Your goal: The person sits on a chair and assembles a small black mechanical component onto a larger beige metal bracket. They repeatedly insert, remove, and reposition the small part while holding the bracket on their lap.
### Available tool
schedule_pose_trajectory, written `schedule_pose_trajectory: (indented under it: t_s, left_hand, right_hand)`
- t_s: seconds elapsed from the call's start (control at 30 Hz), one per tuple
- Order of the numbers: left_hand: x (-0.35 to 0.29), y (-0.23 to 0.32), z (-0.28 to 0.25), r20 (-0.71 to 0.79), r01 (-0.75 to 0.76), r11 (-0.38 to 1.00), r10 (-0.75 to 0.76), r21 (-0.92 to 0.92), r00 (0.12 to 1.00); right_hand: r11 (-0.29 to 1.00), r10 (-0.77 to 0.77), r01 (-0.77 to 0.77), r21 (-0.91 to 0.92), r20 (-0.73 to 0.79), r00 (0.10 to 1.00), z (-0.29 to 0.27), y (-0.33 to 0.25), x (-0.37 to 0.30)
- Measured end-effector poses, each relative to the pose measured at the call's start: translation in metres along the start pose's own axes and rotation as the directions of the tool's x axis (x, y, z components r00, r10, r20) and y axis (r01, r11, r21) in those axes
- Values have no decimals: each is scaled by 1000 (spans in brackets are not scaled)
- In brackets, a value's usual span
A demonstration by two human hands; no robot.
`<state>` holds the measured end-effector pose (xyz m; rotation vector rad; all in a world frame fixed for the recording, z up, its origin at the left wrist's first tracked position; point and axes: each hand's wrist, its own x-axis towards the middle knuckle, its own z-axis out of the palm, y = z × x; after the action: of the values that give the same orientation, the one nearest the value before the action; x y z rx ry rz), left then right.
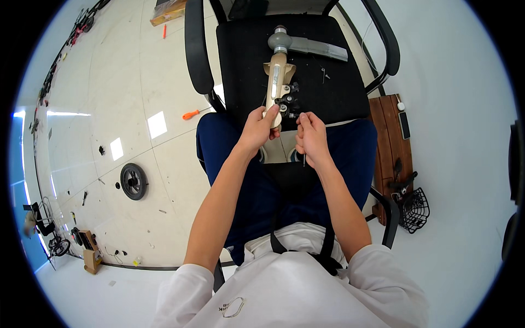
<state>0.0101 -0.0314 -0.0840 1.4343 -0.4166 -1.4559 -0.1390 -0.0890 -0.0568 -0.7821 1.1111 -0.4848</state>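
A beige and grey bike frame part (279, 76) lies lengthwise on the black chair seat (240, 65) before me, its near end reaching past the seat's front edge. My left hand (260, 128) is closed round that near end, thumb on top. A black mechanism with bolts (287, 101) sits on the part's right side. Just right of it, my right hand (313, 138) pinches a thin metal tool, apparently a hex key (304, 159), whose shaft pokes out below the fingers. Most of the tool is hidden by the hand. A grey curved arm (320, 48) extends right from the part's far end.
Small screws (324, 75) lie on the seat, between its armrests (198, 49). An orange-handled screwdriver (191, 115) and a small black wheel (133, 181) lie on the floor to the left. On the right are a wooden bench (385, 136), a phone (404, 126) and a black wire basket (415, 210).
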Motion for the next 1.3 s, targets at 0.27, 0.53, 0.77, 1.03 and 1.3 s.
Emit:
schedule_pose_trajectory:
  t_s: [0.27,0.53,0.77,1.03,1.3]
  left_hand:
    - [0,1,0,-13,9,1000,-9,-1,1000]
    - [2,-1,-2,-20,1,1000,-1,-25,1000]
    - [2,-3,-4,-48,4,998,-6,-59,999]
    - [7,-5,-13,-27,14,997,-16,-78,1000]
    - [1,-2,-13,-22,24,999,-25,-40,999]
  right_hand:
    - [1000,-18,19,14,-28,999,-1,6,0]
    - [853,-333,309,-421,17,943,-16,31,25]
    - [561,-628,547,-621,112,770,-14,40,26]
    - [216,-835,775,-594,299,462,-25,50,50]
    - [-30,-723,790,-612,559,405,-40,7,42]
